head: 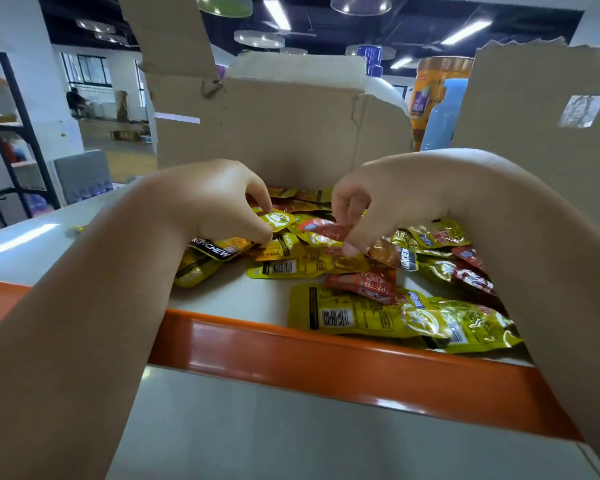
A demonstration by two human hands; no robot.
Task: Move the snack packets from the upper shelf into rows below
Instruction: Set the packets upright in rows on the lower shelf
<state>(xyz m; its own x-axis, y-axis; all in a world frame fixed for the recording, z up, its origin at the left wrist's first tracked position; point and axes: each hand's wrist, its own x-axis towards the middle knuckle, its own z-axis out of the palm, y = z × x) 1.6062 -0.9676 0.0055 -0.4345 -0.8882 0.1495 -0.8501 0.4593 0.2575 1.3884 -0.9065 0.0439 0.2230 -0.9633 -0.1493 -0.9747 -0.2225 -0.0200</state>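
Head view.
A: packets where?
B: snack packets (357,317) in a loose heap on the upper shelf (243,296), behind its orange edge (326,358), in front of a cardboard box (274,133).
A: the 2 grips?
B: left grip (205,199) curled, fingertips pinching a yellow packet (280,220). right grip (388,199) pinching a red packet (329,231). both over the heap's far side.

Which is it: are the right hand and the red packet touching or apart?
Touching. The head view shows the right hand pinching the red packet between thumb and fingers.
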